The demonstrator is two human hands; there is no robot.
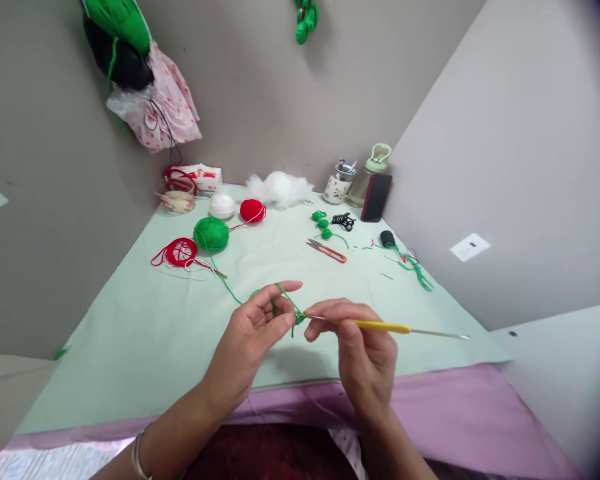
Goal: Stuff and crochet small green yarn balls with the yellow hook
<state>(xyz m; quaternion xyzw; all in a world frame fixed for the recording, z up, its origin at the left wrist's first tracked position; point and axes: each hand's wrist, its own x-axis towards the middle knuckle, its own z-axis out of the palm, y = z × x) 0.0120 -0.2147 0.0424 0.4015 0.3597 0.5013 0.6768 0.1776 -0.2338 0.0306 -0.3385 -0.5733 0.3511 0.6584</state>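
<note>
My left hand (257,333) pinches a small piece of green crochet (300,319) between thumb and fingers, with green yarn (283,291) looped over the raised index finger. That strand runs back to a green yarn ball (211,234) on the table. In my right hand (360,340) is a crochet hook (385,326) with a yellow handle, gripped by thumb and fingers. One metal tip meets the crochet piece at my left fingertips; the other end points right. How the yarn sits on the hook is too small to tell.
Orange-handled thread snips (327,251) lie beyond my hands, near small green crochet pieces (323,225). Red yarn (181,253), a red ball (253,211), a white ball (222,206) and white stuffing (280,189) are farther back. A phone (377,198) leans against a bottle (363,183) at right.
</note>
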